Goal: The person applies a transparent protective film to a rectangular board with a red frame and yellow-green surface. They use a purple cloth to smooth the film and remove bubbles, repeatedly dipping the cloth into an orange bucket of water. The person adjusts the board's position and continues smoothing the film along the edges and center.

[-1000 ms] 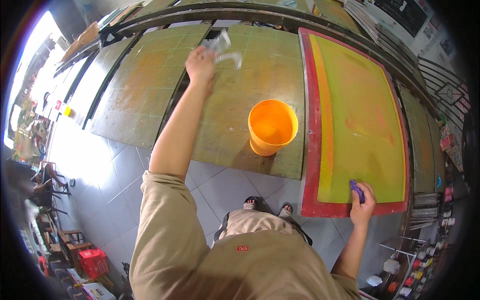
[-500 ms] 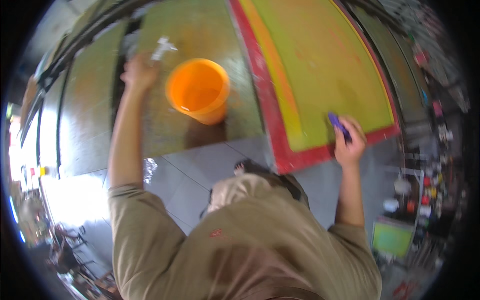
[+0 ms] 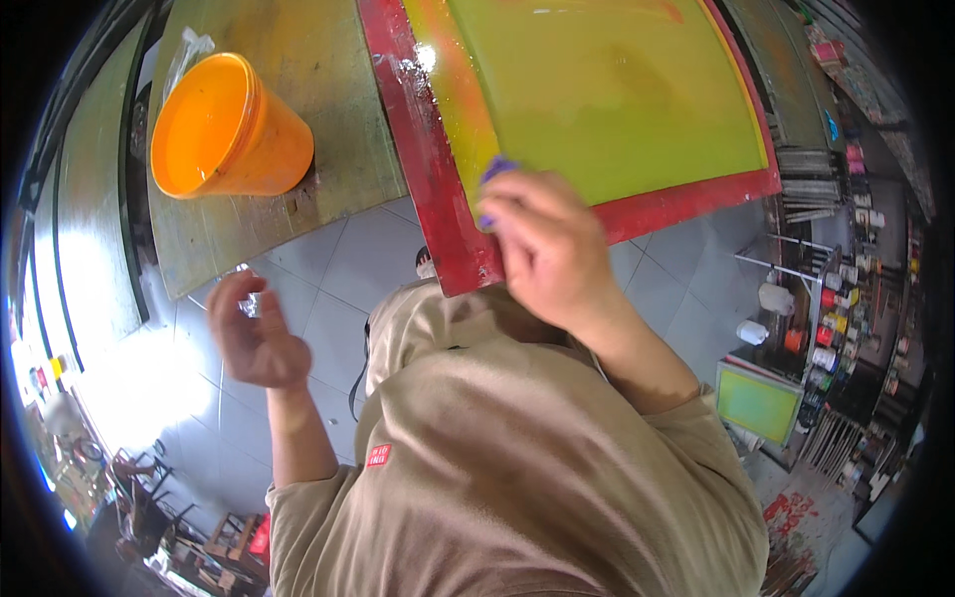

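My right hand (image 3: pixel 549 247) grips a small purple object (image 3: pixel 494 171) and holds it over the red frame (image 3: pixel 430 189) of a large screen with yellow-green mesh (image 3: pixel 617 90). My left hand (image 3: pixel 251 333) hangs below the table edge, pinching a small piece of clear plastic (image 3: pixel 249 301). An orange bucket (image 3: pixel 224 129) stands on the worn wooden table (image 3: pixel 333 149) left of the screen, above my left hand.
A grey tiled floor (image 3: pixel 328 289) lies below. More clear plastic (image 3: pixel 189 45) sits behind the bucket. Shelves with paint containers (image 3: pixel 846 318) and a small green-mesh frame (image 3: pixel 758 403) stand at the right. Chairs and a red crate (image 3: pixel 259 537) are at lower left.
My left hand came off the table near the bucket and dropped below the edge with the plastic. My right hand moved from the screen's right part to its left frame rail. The view shifted closer.
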`<state>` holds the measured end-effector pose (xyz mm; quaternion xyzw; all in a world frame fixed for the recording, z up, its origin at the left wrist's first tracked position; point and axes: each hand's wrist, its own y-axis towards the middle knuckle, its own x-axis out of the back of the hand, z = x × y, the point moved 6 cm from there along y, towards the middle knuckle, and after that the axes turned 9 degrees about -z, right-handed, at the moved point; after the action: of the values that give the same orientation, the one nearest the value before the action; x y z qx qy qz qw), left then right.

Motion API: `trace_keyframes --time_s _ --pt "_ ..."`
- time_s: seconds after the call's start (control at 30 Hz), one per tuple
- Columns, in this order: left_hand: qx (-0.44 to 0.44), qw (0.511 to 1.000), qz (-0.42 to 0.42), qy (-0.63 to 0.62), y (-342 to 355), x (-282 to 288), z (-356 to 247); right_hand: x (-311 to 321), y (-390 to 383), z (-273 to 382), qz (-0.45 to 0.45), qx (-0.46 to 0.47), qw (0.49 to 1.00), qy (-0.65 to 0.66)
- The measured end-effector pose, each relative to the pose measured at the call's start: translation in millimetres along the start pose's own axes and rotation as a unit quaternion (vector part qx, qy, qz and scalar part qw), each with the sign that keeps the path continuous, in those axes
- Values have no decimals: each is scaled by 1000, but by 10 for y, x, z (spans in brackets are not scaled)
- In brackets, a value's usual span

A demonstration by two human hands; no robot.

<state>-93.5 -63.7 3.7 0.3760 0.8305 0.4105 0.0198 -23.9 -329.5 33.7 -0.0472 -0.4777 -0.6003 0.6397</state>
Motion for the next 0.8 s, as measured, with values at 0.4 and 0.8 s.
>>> trace_keyframes --time_s 0.4,0.8 --pt "87 992 80 -47 -367 -585 -566 -33 154 -93 79 105 983 124" --pt "88 995 43 27 -427 -759 -934 59 122 -149 171 149 945 236"
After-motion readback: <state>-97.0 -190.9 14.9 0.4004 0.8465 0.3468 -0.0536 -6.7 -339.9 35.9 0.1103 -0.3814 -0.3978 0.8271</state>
